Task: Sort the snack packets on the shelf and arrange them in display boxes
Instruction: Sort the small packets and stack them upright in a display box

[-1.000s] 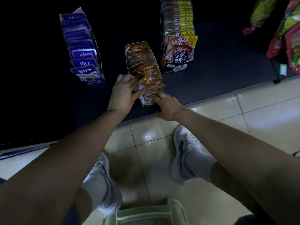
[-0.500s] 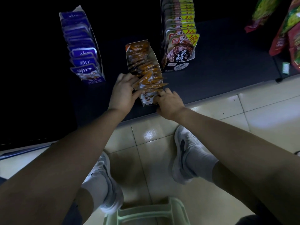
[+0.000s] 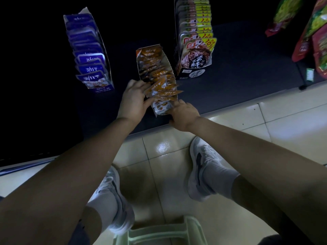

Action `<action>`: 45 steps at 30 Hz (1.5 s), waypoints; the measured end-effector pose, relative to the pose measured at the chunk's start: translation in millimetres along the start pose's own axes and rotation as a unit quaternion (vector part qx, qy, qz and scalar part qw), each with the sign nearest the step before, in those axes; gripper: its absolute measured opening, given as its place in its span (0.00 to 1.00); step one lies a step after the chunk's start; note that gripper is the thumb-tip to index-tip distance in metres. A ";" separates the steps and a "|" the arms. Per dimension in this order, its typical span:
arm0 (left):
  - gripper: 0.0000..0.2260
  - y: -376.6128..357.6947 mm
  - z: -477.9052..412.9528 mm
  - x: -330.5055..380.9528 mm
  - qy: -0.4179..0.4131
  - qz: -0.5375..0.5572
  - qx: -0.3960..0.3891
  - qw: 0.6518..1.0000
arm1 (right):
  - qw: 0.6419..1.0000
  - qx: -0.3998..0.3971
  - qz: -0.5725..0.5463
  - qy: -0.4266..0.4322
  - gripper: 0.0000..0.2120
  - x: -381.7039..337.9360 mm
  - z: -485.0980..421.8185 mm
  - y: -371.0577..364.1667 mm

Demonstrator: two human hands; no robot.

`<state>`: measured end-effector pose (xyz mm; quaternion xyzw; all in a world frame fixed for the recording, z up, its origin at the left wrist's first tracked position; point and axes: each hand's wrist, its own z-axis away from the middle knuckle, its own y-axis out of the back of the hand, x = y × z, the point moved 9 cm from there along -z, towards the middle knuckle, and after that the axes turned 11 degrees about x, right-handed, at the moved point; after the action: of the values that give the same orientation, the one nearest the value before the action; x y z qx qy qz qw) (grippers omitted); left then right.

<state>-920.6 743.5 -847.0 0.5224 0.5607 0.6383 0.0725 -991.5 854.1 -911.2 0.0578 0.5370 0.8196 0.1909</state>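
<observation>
Orange display box [image 3: 168,63], mid-shelf [image 3: 238,76], unmoved over the last second: left hand [image 3: 132,101] still pinches the front orange packets [image 3: 164,89], now fanned slightly wider; right hand [image 3: 184,113] braces the box front, grip unclear; straightening unfinished.

Your shelf, by colour: orange, purple, dark brown and yellow.
Before you, orange packets [image 3: 162,89] with white marks sit in an orange-and-white box [image 3: 161,110]; left, purple packets [image 3: 91,79] with white lettering; right, dark brown packets [image 3: 195,59] with yellow corners and white script. The shelf [image 3: 247,76] is black, the floor tiles [image 3: 283,124] cream, your shoes [image 3: 208,156] white with a black stripe.
</observation>
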 end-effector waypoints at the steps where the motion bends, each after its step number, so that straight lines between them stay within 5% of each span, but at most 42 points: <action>1: 0.16 -0.1 -0.1 0.5 -0.001 -0.003 -0.001 1.000 | 1.000 -0.003 0.001 -0.005 0.22 -0.7 -1.9 -0.1; 26: 0.16 2.8 -2.6 1.1 -0.008 0.000 -0.011 1.000 | 0.998 -0.035 -0.055 0.006 0.28 5.6 2.2 -10.6; 45: 0.10 2.1 -4.8 0.9 -0.002 0.010 0.002 1.000 | 0.937 0.305 -0.167 0.011 0.11 25.3 20.3 44.9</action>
<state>-923.6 740.2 -843.9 0.5293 0.5565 0.6370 0.0659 -1019.9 865.2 -865.0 0.0139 0.7654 0.5729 0.2929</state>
